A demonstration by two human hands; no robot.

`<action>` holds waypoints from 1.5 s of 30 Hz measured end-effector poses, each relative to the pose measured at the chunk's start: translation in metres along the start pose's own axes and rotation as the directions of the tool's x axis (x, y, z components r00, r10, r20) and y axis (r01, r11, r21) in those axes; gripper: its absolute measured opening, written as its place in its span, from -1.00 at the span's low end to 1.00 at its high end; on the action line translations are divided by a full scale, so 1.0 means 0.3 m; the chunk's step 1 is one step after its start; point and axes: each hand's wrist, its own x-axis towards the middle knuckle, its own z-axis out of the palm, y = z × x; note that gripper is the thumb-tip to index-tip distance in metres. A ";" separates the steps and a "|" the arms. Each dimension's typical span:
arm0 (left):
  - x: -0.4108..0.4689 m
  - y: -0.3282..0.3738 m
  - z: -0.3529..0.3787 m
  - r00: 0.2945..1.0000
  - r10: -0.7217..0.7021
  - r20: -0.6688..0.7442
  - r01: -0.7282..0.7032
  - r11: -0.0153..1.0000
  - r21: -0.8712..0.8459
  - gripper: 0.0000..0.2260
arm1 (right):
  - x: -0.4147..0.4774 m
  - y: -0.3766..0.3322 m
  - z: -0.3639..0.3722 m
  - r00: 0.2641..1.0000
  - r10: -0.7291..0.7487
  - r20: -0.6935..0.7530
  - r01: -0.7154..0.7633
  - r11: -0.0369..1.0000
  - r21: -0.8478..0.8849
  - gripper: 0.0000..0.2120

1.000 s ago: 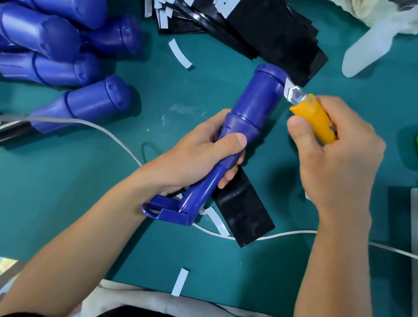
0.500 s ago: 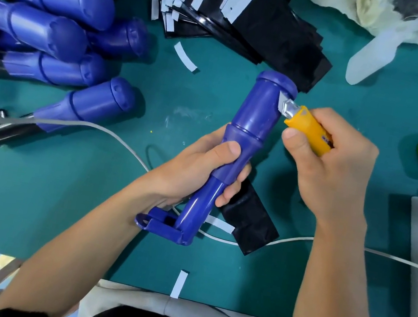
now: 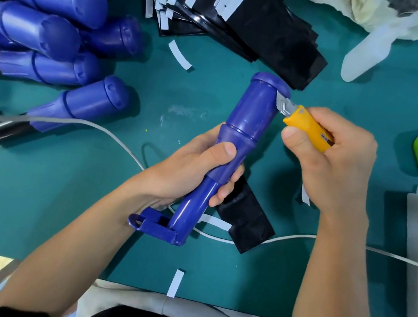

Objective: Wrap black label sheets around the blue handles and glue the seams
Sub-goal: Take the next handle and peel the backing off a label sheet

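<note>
We hold the blue handle (image 3: 250, 121) tilted off the green mat (image 3: 55, 201). Its long axis runs from the bracket end close to our body, low and left, up and away to the capped end, high and right. Our left hand (image 3: 192, 169) wraps its fingers and thumb round the narrow neck, so the thick barrel above it is bare. Our right hand (image 3: 338, 164) comes in from the right, clenched on a yellow utility knife (image 3: 308, 128). The blade (image 3: 282, 102) meets the barrel's right flank just under the cap rim, lying across the axis. We judge the coming stroke depends on that crossing: the right hand is nearer the cap, and the left only steadies. One black label sheet (image 3: 249, 221) lies flat on the mat just right of the shaft, partly under our left fingers and not yet wrapped.
</note>
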 end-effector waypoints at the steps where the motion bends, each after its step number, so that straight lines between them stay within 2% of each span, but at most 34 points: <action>1: 0.000 0.002 0.001 1.000 0.007 0.006 -0.007 1.000 0.000 -0.82 | 0.000 0.005 -0.005 1.000 0.010 0.017 -0.011 0.999 0.043 -0.82; 9: -0.009 0.005 -0.007 1.000 -0.001 0.013 0.001 1.000 0.004 -0.80 | -0.009 -0.002 0.002 0.999 0.004 0.042 -0.008 0.997 0.079 -0.76; 15: -0.007 0.011 -0.007 1.000 -0.010 0.028 0.011 1.000 -0.022 -0.85 | -0.013 -0.025 0.013 0.999 0.035 0.011 -0.035 0.999 0.020 -0.76; 25: -0.012 0.015 0.009 0.997 -0.075 -0.011 0.075 0.997 -0.035 -0.79 | -0.003 -0.031 0.010 0.994 0.106 0.007 -0.105 0.994 -0.036 -0.67; 37: -0.013 0.030 0.013 0.995 -0.072 -0.073 0.074 0.997 0.027 -0.77 | 0.007 -0.026 0.028 0.990 0.138 -0.003 -0.138 0.987 -0.082 -0.61; 39: -0.018 0.035 0.017 0.995 -0.073 -0.074 0.075 0.997 0.025 -0.74 | 0.006 -0.020 0.025 0.992 0.130 0.005 -0.129 0.990 -0.049 -0.68; 42: -0.014 0.048 0.037 0.997 -0.078 -0.025 0.078 0.997 0.004 -0.69 | -0.003 -0.011 0.025 0.991 0.130 -0.042 -0.126 0.988 0.090 -0.82; 44: -0.009 0.053 0.046 0.996 -0.088 -0.005 0.087 0.995 -0.047 -0.65 | -0.005 -0.021 0.036 0.988 0.126 -0.094 -0.108 0.978 0.180 -0.81; 45: -0.008 0.053 0.045 0.995 -0.099 -0.007 0.098 0.993 -0.072 -0.61 | -0.002 -0.024 0.037 0.982 0.145 -0.118 -0.106 0.953 0.283 -0.80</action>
